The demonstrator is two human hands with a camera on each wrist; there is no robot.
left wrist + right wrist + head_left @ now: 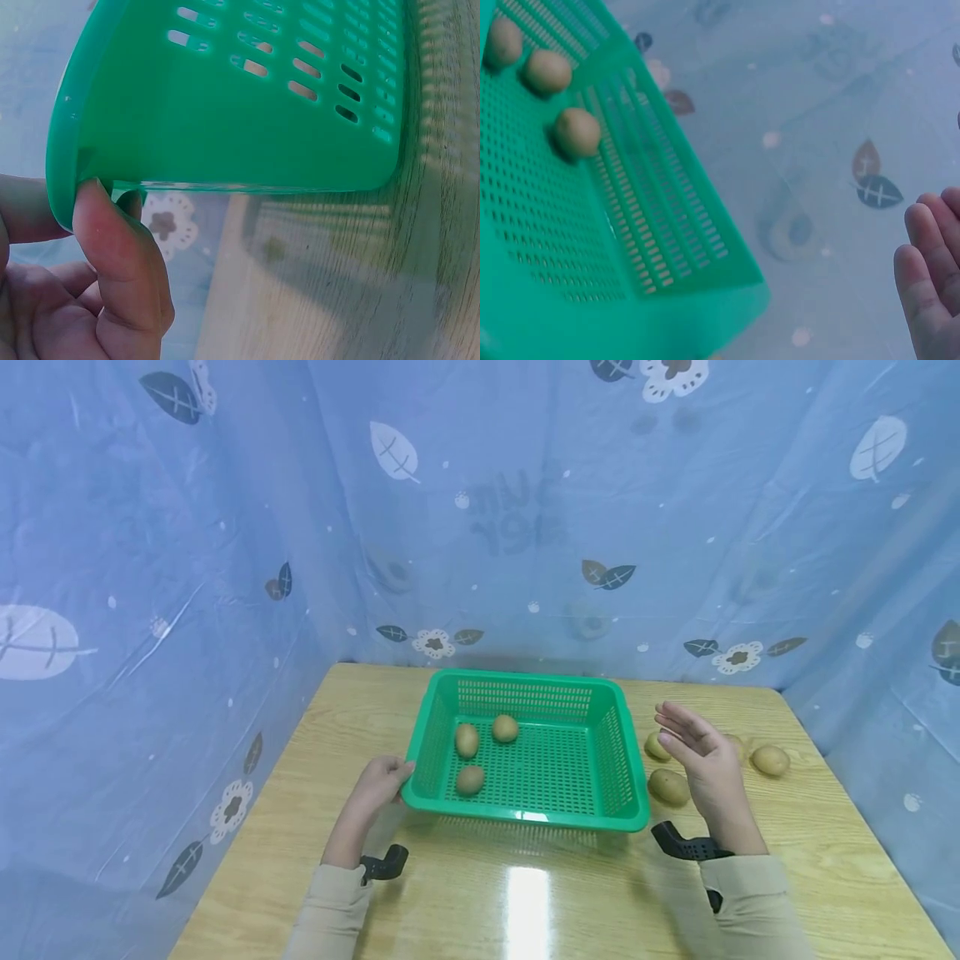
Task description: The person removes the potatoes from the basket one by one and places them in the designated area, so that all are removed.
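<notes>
A green plastic basket (525, 818) with slotted walls stands mid-table in the head view. Inside it, toward its left side, lie three potatoes (467, 740). My left hand (378, 783) grips the rim at the near left corner, and the left wrist view has its thumb and fingers pinching the green rim (64, 142). To the right of the basket, my right hand (708, 764) is raised with fingers extended and holds nothing. Several loose potatoes (669, 787) lie on the table around and below that hand, one partly hidden behind it.
The wooden table (450, 893) runs up to blue patterned curtains (480, 527) at the back and both sides. Black wrist mounts (386, 862) are strapped on both forearms. Light glares off the table in front of the basket.
</notes>
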